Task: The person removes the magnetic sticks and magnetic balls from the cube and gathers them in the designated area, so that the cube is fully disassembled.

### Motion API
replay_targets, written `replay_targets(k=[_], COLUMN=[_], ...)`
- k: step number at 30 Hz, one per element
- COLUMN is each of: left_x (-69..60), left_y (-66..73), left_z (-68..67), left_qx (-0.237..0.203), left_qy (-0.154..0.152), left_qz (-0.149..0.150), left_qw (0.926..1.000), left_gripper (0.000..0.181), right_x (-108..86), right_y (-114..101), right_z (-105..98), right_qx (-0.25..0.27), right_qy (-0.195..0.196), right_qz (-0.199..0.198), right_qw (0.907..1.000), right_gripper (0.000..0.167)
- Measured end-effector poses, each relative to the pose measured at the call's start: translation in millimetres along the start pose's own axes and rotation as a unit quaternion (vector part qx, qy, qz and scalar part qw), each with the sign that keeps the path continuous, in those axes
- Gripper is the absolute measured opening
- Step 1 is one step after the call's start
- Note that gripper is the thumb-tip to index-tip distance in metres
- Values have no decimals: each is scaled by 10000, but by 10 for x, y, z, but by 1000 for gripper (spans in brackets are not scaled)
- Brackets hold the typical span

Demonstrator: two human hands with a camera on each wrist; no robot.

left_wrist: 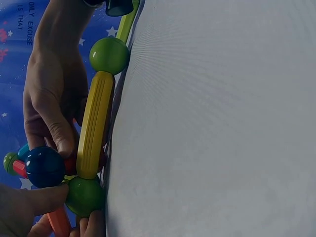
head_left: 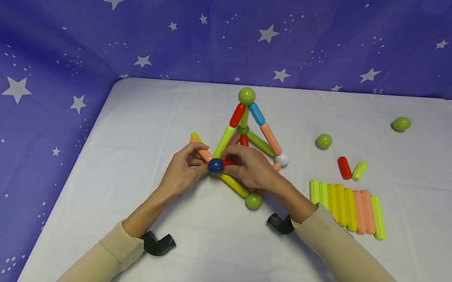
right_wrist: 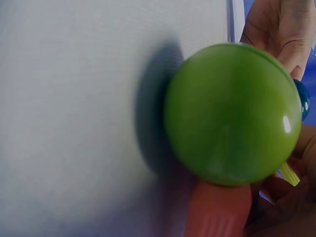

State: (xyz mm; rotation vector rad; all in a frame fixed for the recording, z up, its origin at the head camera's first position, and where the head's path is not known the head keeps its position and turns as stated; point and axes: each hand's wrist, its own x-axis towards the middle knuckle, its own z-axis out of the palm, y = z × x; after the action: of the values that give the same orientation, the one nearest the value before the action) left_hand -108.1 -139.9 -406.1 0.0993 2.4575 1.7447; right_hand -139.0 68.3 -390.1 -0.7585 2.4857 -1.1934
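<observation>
I have the blue ball at the near-left corner of a ball-and-stick framework on the table; on the left wrist feed it sits just above a lower green ball, and I can't tell whether the two touch. The right hand pinches a red stick beside the blue ball, thumb and finger nearly together. The left hand has its thumb on the lower green ball and fingers curled against its other side, with a peach stick running out past them. I see a yellow stick joining that ball to a front green ball. The framework rises to a top green ball, with a white ball at its right corner. Off to the right I count eight ridged sticks side by side, near the right sleeve. Beyond them lie a short red stick, a short lime stick and two loose green balls, all on white cloth before a purple star-printed backdrop
</observation>
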Motion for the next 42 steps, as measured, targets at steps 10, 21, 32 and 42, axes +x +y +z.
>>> replay_targets(k=[10,21,32,42], left_x=[-12,-16,-14,-15], left_y=[-5,11,1,-4], left_z=[9,8,-3,-5], left_qx=[-77,15,13,28], left_qy=[-76,-14,-8,-23], left_qz=[-9,-33,-56,4], left_qw=[9999,10000,10000,10000], left_gripper=[45,46,47,48], right_x=[-24,-169,-358,-661], right_y=[54,45,8,67], right_z=[-26,-149,-301,-468], right_qx=[12,429,496,500], right_qy=[168,727,628,865], right_qz=[-196,357,509,853], right_qw=[9997,9958,9955,9913], right_gripper=[13,29,29,29])
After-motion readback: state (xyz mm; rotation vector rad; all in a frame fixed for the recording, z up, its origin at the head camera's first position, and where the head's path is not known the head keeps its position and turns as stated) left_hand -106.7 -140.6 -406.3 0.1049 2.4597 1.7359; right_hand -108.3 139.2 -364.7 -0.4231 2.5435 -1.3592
